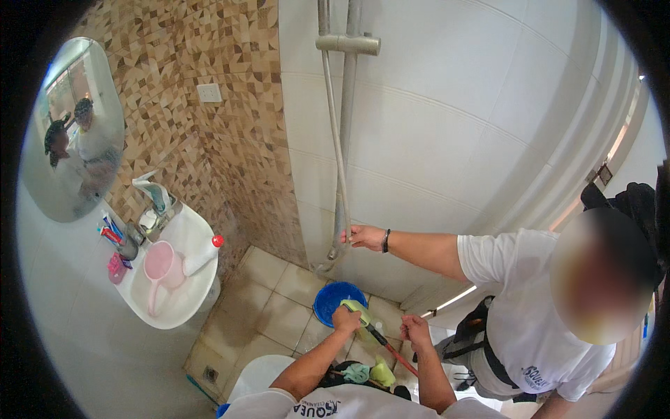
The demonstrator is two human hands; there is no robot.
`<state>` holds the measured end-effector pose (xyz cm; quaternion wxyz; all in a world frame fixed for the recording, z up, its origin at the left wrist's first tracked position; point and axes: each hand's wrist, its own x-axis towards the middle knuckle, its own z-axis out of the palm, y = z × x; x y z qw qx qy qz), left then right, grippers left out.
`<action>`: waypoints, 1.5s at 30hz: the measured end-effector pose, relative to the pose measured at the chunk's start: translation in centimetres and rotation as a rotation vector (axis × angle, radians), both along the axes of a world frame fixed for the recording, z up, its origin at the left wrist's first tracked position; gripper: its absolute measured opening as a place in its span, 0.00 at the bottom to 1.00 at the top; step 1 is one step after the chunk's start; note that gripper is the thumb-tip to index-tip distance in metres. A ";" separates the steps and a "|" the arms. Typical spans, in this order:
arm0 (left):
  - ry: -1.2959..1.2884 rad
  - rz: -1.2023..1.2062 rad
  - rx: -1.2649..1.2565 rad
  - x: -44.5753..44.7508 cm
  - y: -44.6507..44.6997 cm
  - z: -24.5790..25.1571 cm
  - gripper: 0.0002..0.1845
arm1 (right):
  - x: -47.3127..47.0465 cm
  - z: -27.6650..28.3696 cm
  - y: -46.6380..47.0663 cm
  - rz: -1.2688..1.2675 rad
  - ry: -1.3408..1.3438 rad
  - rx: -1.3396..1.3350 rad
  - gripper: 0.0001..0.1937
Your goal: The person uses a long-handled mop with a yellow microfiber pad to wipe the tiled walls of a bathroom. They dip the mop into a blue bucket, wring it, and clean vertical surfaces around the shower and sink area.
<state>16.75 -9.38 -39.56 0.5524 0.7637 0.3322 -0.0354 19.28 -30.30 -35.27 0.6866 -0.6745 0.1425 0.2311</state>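
My left hand [347,319] is closed around a yellow-green spray handle [361,312] with a black grip part and a red hose [400,359] running down to the right. The handle's front end overlaps the rim of a blue plastic basin [340,295] on the floor. My right hand [416,332] is raised to the right of the hose, with curled fingers; whether it pinches anything cannot be made out. A green cloth [357,373] and a yellow-green cloth [383,372] hang at my waist.
A co-worker's hand [366,237] touches the shower hose [341,178] by the wall. On the left, a white washbasin [201,280] holds a pink dipper [163,263] and a white cloth [196,246]. A floor drain [210,373] lies in the stained tiles.
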 end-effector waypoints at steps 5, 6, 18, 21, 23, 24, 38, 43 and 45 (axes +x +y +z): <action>-0.024 0.088 -0.105 -0.2 0.1 -1.6 0.07 | -0.1 1.1 0.5 0.041 -0.001 -0.049 0.07; -0.017 0.083 -0.099 -0.4 0.1 -1.4 0.08 | -0.2 0.9 0.3 0.037 -0.001 -0.037 0.07; -0.047 0.079 -0.061 -0.3 0.1 -1.9 0.08 | -0.9 -0.2 -1.0 -0.030 0.026 -0.023 0.06; -0.023 0.123 -0.100 -0.3 -0.3 -0.2 0.08 | -1.0 -0.8 -1.2 -0.026 0.020 -0.025 0.06; -0.014 0.130 -0.085 -0.3 -0.2 -0.3 0.07 | -1.0 -0.8 -1.2 -0.021 0.021 -0.028 0.05; -0.013 0.130 -0.101 -0.3 -0.2 -0.2 0.07 | -1.0 -0.7 -1.1 -0.022 0.022 -0.028 0.05; -0.010 0.114 -0.122 -0.4 -0.6 1.7 0.06 | -0.9 -0.2 -1.3 -0.017 0.013 -0.064 0.06; -0.046 0.127 -0.107 -0.1 -0.6 0.5 0.05 | -0.9 -0.4 -1.5 0.001 0.002 -0.062 0.07; -0.076 0.133 -0.130 -0.4 -0.7 0.2 0.05 | -1.1 -0.7 -1.7 0.002 -0.012 -0.058 0.06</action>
